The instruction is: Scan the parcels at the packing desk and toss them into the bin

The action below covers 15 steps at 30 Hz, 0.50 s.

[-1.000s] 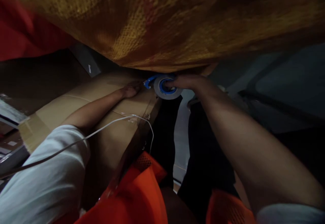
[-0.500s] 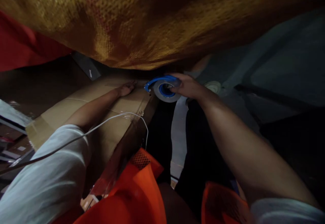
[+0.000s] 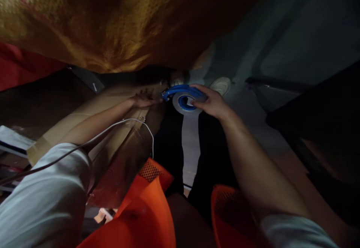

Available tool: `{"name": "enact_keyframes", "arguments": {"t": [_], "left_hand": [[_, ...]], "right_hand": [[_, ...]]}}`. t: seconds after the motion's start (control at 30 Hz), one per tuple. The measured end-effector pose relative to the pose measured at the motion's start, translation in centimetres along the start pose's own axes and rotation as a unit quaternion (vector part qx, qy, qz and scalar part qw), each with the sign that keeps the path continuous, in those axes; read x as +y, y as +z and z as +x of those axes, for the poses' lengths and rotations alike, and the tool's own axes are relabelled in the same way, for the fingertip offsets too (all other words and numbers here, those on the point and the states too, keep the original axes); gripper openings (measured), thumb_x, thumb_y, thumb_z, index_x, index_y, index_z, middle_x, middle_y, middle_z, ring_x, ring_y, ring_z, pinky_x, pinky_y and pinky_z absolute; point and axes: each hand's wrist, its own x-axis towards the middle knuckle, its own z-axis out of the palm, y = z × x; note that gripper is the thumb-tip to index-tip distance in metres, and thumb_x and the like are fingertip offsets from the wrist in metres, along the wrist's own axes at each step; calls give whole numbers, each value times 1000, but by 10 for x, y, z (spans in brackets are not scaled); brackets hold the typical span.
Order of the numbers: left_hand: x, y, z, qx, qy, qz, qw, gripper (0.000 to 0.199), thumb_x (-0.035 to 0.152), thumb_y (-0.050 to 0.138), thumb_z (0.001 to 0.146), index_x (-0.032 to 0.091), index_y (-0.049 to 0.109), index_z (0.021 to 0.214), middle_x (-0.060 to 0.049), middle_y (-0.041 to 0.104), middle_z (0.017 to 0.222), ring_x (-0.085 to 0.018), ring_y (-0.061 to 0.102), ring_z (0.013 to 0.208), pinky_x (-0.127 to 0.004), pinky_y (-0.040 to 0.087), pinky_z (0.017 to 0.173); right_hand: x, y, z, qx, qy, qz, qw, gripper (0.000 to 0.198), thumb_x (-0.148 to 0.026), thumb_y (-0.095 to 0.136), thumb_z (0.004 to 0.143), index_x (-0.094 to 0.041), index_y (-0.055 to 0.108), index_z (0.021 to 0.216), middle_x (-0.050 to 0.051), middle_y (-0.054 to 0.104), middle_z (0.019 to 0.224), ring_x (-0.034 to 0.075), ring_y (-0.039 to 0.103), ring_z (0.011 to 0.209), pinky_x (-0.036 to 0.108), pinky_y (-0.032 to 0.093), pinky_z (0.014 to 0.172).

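Observation:
My right hand (image 3: 209,100) is closed around a blue tape dispenser (image 3: 182,89) carrying a wide roll of clear tape (image 3: 179,105). The dispenser's toothed end points left, toward my other hand. Fingers stretched out, my left hand (image 3: 143,100) lies at the edge of a large cardboard box (image 3: 109,96). Its fingertips come close to the dispenser's toothed end; I cannot tell whether they touch it. Shadow hides part of the left fingers. A pale cable (image 3: 123,121) runs across my left arm and the box.
A big yellow woven sack (image 3: 112,27) hangs low over the box and my hands. Red cloth (image 3: 25,66) shows at the left. My legs and a shoe (image 3: 221,85) are below the dispenser. A dark object (image 3: 317,117) stands at the right, and my orange vest (image 3: 146,210) hangs open.
My left hand has moved off the box top to its edge, nearer the dispenser, with its fingers spread. The dispenser stays in my right hand. The view has shifted slightly.

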Motion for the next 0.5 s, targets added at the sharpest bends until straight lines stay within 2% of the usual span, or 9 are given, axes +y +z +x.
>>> {"name": "enact_keyframes", "arguments": {"t": [0.07, 0.13, 0.23, 0.4, 0.5], "left_hand": [[21, 0, -2, -8, -14, 6, 1000, 123, 88, 58, 82, 25, 6, 175, -11, 4, 179, -47, 5, 163, -60, 19, 132], [32, 1, -4, 12, -16, 34, 999, 124, 63, 77, 82, 22, 5, 175, -12, 3, 179, -44, 5, 164, -54, 18, 133], [33, 4, -6, 39, 1, 78, 996, 113, 31, 76, 84, 14, 10, 174, -14, 11, 178, -32, 13, 165, -39, 19, 135], [22, 6, -8, 37, 22, 102, 994, 107, 27, 74, 82, 9, 19, 172, -16, 18, 176, -34, 17, 164, -40, 21, 134], [19, 8, -8, 35, 22, 107, 993, 101, 24, 68, 83, 14, 21, 172, -10, 19, 177, -29, 18, 165, -38, 20, 134]], "right_hand": [[-1, 3, 4, -5, 3, 20, 1000, 63, -35, 78, 82, -31, 65, 144, 3, 67, 146, 33, 61, 138, 57, 45, 123], [-1, 5, 7, -11, -2, 39, 999, 64, -34, 77, 82, -29, 64, 145, 4, 66, 147, 32, 61, 138, 55, 45, 124], [5, 7, 11, -13, -19, 57, 998, 64, -31, 78, 80, -28, 66, 143, 3, 65, 148, 31, 61, 138, 53, 44, 125], [23, 14, 6, -20, -19, 84, 996, 65, -28, 78, 79, -27, 66, 143, 4, 66, 148, 30, 60, 140, 53, 41, 127], [32, 22, -2, -7, -20, 97, 995, 64, -29, 78, 79, -28, 66, 143, 4, 66, 148, 30, 58, 142, 52, 39, 128]]}}
